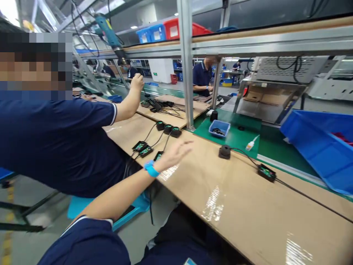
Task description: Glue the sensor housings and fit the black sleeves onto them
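Left hand [174, 155]: nothing in it, reaching over the cardboard bench top [242, 198], fingers stretched out with a bit of a gap between them. Kinda blurry, but it looks clear of everything.
Right hand: out of view, so can't tell what those fingers are doing.
Round black pieces [175, 132]: three bunched together, just past the left hand. I'd pick these up by the casing, one at a time.
Small black boxes [145, 151]: three near the bench edge, wired to the round ones, one partly behind the wrist. Green boards look exposed, so imo keep fingertips on the sides.
Cables: run off the edge there. I'd lift box and round piece together so nothing tugs.
Lone round piece [224, 151]: over to the right, wired to its own box [266, 173], well apart from the hand.
Neighbour's arm [128, 105]: close on the left, so keep elbows in.
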Tool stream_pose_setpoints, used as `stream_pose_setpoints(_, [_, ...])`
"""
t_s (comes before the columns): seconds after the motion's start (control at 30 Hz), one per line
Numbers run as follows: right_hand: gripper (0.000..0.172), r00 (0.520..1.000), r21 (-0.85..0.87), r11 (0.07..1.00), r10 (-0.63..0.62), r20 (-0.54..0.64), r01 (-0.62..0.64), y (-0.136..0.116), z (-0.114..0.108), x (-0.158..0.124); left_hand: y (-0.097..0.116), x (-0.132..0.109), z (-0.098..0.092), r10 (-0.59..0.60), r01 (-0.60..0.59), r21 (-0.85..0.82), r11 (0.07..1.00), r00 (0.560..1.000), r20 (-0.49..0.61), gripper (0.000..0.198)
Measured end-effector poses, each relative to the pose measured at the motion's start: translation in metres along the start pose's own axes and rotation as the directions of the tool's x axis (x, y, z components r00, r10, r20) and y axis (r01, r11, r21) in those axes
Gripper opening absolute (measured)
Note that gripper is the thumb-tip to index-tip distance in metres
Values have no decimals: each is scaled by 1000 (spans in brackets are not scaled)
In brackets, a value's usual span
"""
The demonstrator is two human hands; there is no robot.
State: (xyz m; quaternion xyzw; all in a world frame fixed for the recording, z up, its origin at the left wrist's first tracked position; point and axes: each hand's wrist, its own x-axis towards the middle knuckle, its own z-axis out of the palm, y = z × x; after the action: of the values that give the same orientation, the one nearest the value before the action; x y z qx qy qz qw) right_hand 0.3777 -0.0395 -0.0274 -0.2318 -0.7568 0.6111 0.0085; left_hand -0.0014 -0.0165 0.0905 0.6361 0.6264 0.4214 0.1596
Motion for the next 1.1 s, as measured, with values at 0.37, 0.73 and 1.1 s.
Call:
stream_pose_setpoints(0.37, [127, 997, 613, 789, 4, -76, 44, -83, 174, 339, -195, -126, -173, -502, 527, -22, 850, 796, -337, 50])
stream_pose_setpoints(0.73, [57, 982, 785, 605, 21, -187, 136, -150, 239, 439, -294, -18, -207, -512, 477, -195, 857, 832, -213, 40])
stream_pose_setpoints(1.1, [64, 965, 669, 728, 41, -259, 148, -153, 190, 361, -348, 93, -175, -292, 291, -178, 940, 956, 21, 41])
